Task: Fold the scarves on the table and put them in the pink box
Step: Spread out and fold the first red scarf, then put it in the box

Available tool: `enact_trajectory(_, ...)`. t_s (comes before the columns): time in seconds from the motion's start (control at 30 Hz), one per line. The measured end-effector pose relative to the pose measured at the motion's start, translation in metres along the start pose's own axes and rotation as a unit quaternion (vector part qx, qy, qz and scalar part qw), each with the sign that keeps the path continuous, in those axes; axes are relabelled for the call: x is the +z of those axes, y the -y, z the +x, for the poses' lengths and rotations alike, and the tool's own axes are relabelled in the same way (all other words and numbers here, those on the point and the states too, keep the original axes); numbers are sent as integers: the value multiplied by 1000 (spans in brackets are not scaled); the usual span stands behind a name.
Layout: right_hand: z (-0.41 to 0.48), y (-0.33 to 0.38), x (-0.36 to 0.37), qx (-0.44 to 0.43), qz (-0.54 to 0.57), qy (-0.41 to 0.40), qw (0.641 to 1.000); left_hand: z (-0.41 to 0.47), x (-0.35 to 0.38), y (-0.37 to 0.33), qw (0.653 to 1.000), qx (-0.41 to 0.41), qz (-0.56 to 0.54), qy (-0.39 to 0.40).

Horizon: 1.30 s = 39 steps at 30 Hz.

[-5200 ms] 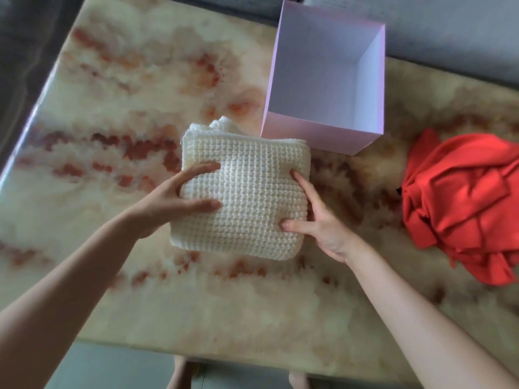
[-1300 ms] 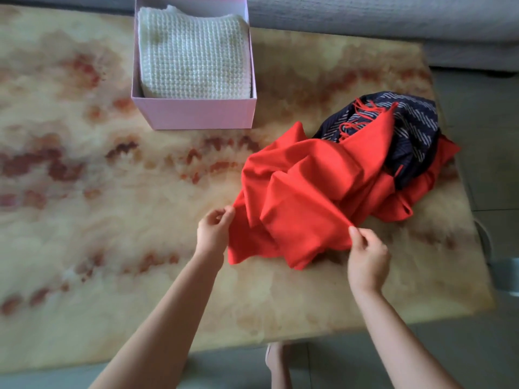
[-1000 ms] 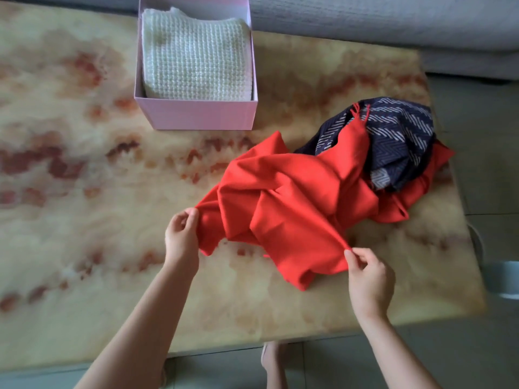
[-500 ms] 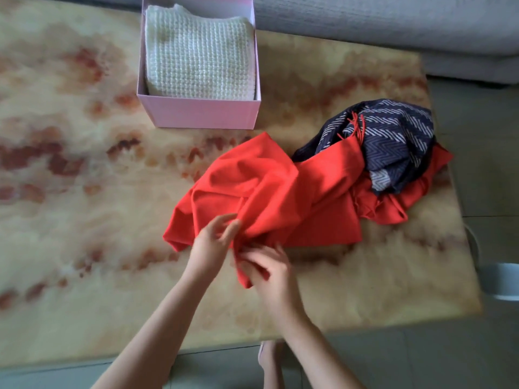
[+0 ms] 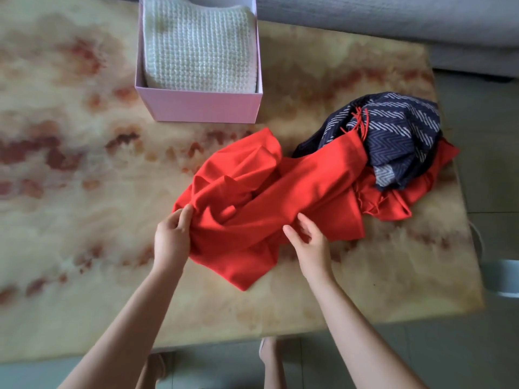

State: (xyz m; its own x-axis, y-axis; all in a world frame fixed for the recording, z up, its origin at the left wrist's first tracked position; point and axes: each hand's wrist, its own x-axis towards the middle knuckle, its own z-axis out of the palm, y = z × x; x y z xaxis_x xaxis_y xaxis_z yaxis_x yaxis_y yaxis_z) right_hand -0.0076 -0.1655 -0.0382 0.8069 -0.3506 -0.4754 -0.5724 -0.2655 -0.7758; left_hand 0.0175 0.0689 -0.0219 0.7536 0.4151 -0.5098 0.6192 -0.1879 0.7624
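Observation:
A crumpled red scarf [image 5: 295,189] lies across the middle and right of the marble table [image 5: 70,178]. My left hand [image 5: 172,237] grips its bunched left edge, thumb on top of the cloth. My right hand [image 5: 311,245] pinches a fold at the scarf's near edge, fingers partly spread. A navy scarf with a white zigzag pattern [image 5: 398,136] sits heaped on the red one's far right end, red fringe strands lying over it. The pink box [image 5: 202,106] stands at the back of the table with a folded white knit scarf [image 5: 199,46] inside.
A grey sofa [image 5: 393,21] runs along the table's far side. The table's right edge drops to a tiled floor, where a pale round object [image 5: 505,277] stands. My feet [image 5: 266,357] show under the near edge.
My hands, which were together at the scarf's near middle, have moved apart: the left to the left edge, the right toward the near fold. The red cloth is drawn further toward me.

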Motion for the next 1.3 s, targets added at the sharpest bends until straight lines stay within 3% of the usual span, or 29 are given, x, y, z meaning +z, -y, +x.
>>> enact_trajectory(0.17,21,4,22,-21,-115,-121,986,-6,-4,6,1000,13,-2,14)
enact_trajectory(0.33,25,0,30,-95,-286,-124,945,-6,-3,4,1000,15,-18,3)
enact_trajectory(0.43,29,-1,26,-112,-214,-170,955,1,-6,5,1000,-1,-23,-12)
enact_trajectory(0.53,45,6,13,-43,-216,-229,948,10,-13,7,999,-18,-28,-33)
enact_trajectory(0.6,54,7,2,-21,-293,-206,933,15,-17,8,998,-30,-38,-47)
enact_trajectory(0.73,55,-5,-11,-103,-371,-169,907,20,-22,11,996,-34,-50,-59)
enact_trajectory(0.9,49,-19,-22,-151,-318,-151,924,20,-21,6,993,-34,-67,-96)
enact_trajectory(0.97,55,-19,-31,-121,-219,-193,949,22,-23,0,990,-25,-81,-109)
enact_trajectory(1.07,81,-8,-50,-44,-132,-258,956,24,-21,-5,990,-10,-81,-113)
enact_trajectory(1.17,113,3,-64,-3,-162,-240,957,23,-18,-6,992,30,-43,-117)
enact_trajectory(1.3,129,18,-65,-35,-217,-230,948,15,-9,-14,985,150,22,-80)
